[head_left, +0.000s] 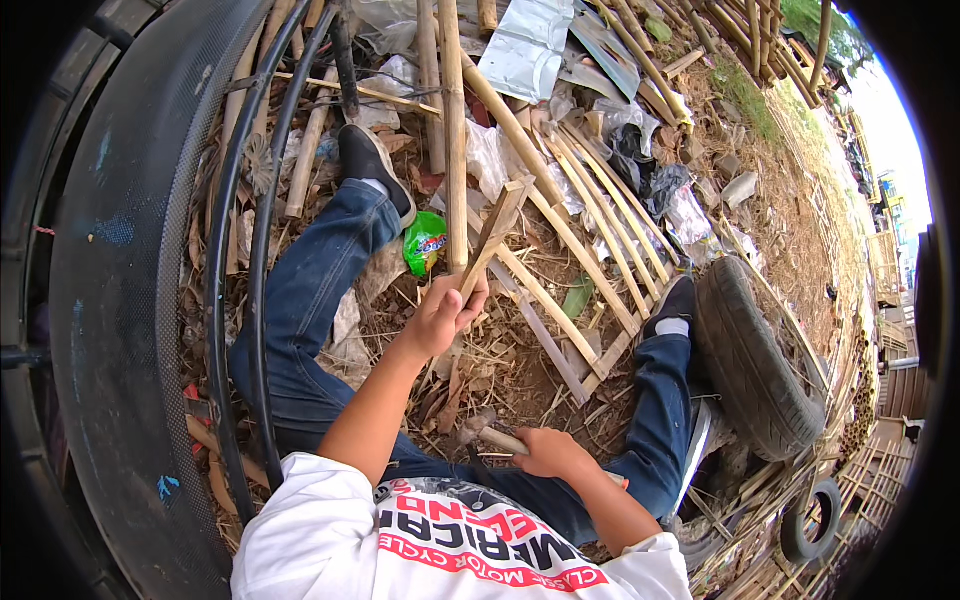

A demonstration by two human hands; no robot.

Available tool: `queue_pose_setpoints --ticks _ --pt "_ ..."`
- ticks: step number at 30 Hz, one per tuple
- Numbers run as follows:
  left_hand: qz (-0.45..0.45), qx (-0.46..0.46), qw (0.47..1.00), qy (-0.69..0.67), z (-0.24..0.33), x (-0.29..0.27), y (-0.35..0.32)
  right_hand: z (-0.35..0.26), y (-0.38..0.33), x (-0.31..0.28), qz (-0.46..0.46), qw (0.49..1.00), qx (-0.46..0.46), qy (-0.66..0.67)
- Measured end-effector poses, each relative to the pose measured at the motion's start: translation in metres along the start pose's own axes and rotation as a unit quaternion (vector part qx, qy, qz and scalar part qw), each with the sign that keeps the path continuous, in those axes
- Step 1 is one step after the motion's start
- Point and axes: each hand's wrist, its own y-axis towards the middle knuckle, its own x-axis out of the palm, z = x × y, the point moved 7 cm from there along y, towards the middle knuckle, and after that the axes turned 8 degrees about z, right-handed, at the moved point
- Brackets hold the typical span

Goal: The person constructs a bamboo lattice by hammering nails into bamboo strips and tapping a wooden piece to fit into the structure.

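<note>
My left hand (440,315) is closed around the lower end of a wooden slat (492,238), which slants up and away to the right. Its fingers also meet the near end of a long bamboo pole (454,140) that runs off to the far side. In my right hand (557,456) is a hammer (500,438), gripped by its wooden handle close to my lap, the dark head pointing left. Between my legs lies a frame of thin bamboo strips (610,250), fanned out from a crosspiece near my right shoe.
A worn tyre (755,360) stands beside my right leg. On the left are black metal tubes (262,260) and a long black padded seat (130,300). A green wrapper (425,243), plastic scraps, dry leaves and more bamboo poles (520,130) litter the ground.
</note>
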Motion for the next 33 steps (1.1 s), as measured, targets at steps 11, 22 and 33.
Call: queue_pose_setpoints --ticks 11,22,33 --pt "-0.017 -0.029 0.999 -0.011 0.004 0.015 0.0 -0.026 -0.099 -0.159 0.305 0.705 -0.167 0.618" --pt "-0.04 0.012 0.999 0.023 0.005 0.03 0.001 -0.05 -0.133 -0.207 0.46 0.618 -0.246 0.588" --pt "-0.095 0.006 0.994 0.061 -0.001 0.052 -0.003 -0.06 -0.15 -0.201 0.455 0.59 -0.318 0.586"
